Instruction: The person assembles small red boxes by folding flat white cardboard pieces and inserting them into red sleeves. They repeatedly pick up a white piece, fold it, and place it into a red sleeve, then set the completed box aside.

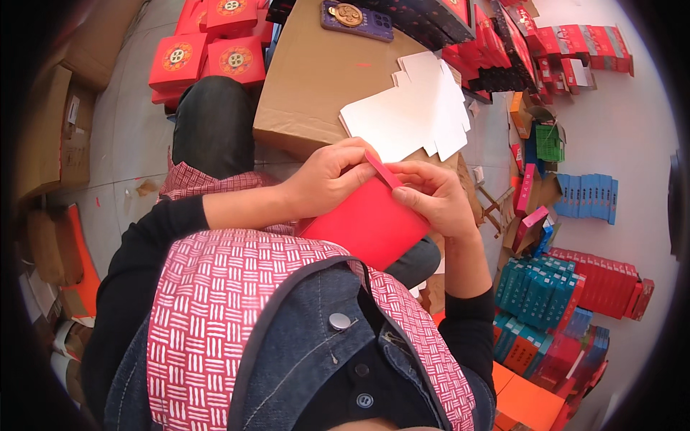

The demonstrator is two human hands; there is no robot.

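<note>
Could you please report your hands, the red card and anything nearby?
Left hand and right hand gripping folded edge of red card. White sheets beyond, on carton. Nothing visibly blocking.

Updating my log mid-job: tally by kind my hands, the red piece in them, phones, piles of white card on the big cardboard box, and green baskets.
Hands: 2, left hand and right hand
Red piece: 1
Phone: 1
White card pile: 1 (sheets overlap, uncountable)
Green basket: 1
Total: 6
</note>
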